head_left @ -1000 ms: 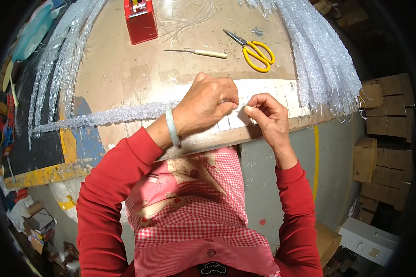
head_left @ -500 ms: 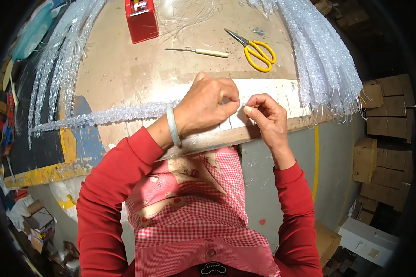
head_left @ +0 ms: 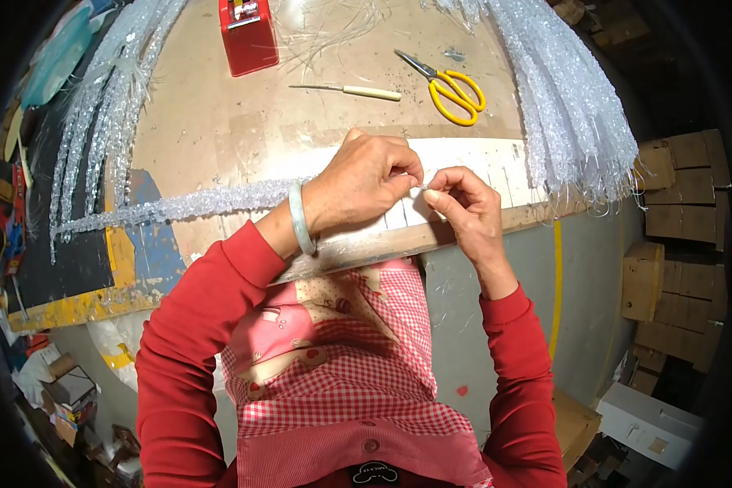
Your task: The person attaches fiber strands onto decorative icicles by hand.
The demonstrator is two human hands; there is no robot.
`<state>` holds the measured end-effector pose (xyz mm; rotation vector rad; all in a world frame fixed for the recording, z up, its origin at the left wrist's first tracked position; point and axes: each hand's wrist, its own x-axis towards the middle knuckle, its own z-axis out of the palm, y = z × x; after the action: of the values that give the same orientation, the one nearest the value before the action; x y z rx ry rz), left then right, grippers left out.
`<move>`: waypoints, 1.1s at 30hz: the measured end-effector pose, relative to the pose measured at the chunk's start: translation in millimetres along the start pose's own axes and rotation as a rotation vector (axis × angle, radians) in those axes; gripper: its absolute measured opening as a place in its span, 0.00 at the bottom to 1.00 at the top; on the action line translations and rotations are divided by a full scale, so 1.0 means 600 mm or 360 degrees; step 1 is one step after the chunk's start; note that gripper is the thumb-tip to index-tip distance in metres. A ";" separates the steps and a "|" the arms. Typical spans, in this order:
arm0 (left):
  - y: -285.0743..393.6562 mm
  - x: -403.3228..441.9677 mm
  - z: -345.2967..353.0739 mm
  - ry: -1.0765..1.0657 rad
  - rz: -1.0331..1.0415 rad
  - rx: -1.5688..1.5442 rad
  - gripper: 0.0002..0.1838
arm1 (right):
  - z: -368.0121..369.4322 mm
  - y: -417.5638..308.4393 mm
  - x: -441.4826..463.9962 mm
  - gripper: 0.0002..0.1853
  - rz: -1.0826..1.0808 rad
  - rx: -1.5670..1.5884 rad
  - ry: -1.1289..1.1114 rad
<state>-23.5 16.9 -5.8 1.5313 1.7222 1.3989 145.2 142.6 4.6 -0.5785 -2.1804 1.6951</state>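
Observation:
A strand of clear beads [head_left: 211, 203] lies along the front of the table and runs under my left hand [head_left: 362, 175], which wears a pale green bangle [head_left: 302, 218]. The thumb and forefinger of that hand are pinched at the strand's end. Facing it, my right hand [head_left: 468, 203] pinches the same small clear end between thumb and forefinger; the thread itself is too fine to make out. Beneath both hands is a white strip with dark marks [head_left: 496, 167]. Beyond them lie an awl with a pale handle [head_left: 370, 93] and yellow-handled scissors [head_left: 457, 96].
A red tape dispenser [head_left: 250, 41] stands at the back, beside loose clear threads [head_left: 325, 32]. Thick bunches of beaded strands hang at the right [head_left: 565, 106], and more strands [head_left: 98, 122] lie at the left. Cardboard boxes [head_left: 683, 203] are stacked beyond the table's right side.
My right hand has shifted slightly left, bringing its fingertips closer to my left fingertips. The left hand has barely moved, and its finger gap has narrowed.

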 end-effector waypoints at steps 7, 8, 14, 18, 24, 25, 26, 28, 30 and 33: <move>-0.001 -0.001 -0.003 -0.0012 -0.0078 -0.0051 0.05 | 0.011 0.001 0.002 0.05 0.0047 0.0057 -0.0002; -0.001 -0.001 -0.003 -0.0028 -0.0115 -0.0070 0.05 | 0.012 0.002 0.002 0.05 0.0047 0.0057 -0.0002; 0.000 -0.002 -0.005 -0.0050 -0.0159 -0.0011 0.05 | 0.021 0.009 0.004 0.05 0.0110 0.0061 0.0034; 0.008 -0.002 -0.008 -0.0045 -0.0265 0.0013 0.04 | 0.029 0.007 0.005 0.04 0.0058 0.0055 0.0062; -0.008 -0.002 -0.002 -0.0022 -0.0298 -0.0268 0.08 | 0.023 0.006 0.008 0.05 0.0124 0.0127 0.0078; -0.009 0.000 -0.002 -0.0022 -0.0296 -0.0267 0.08 | 0.023 0.004 0.009 0.05 0.0142 0.0113 0.0067; -0.011 0.002 -0.003 -0.0011 -0.0217 -0.0249 0.08 | 0.023 0.005 0.010 0.05 0.0138 0.0114 0.0067; -0.015 0.004 -0.004 0.0000 -0.0138 -0.0229 0.08 | 0.025 0.008 0.011 0.05 0.0072 0.0099 0.0096; -0.018 0.006 -0.002 -0.0015 -0.0020 -0.0264 0.07 | 0.024 0.005 0.010 0.05 0.0033 0.0014 0.0105; -0.019 0.003 0.000 -0.0128 -0.0292 -0.0572 0.07 | 0.022 0.006 0.012 0.05 -0.0014 -0.0012 0.0106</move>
<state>-29.4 20.0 -15.0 1.1873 1.4294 1.4369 133.1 136.1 -2.4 -0.6174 -2.1405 1.6397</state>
